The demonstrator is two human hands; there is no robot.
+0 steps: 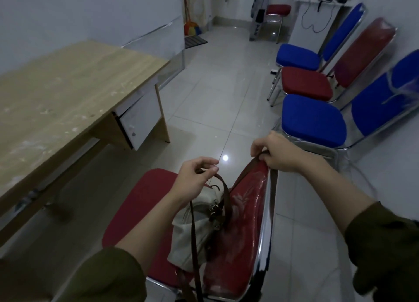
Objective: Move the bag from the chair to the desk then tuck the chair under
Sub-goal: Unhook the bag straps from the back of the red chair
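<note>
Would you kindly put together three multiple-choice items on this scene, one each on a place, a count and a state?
1. Where is the bag?
A. On the desk
B. On the red chair's seat, against its backrest
C. On the floor

2. How many blue-seated chairs stand along the wall?
A. One
B. Two
C. Four

3. What is the left hand doing?
A. Pinching the bag's brown strap
B. Resting flat on the desk
C. Gripping a chair leg

Answers:
1 B, the pale bag sits on the red chair, while the desk carries no bag.
2 B, the near blue chair and the far blue chair flank a red one.
3 A, its fingers close on the strap; the right hand holds the strap at the backrest top.
</note>
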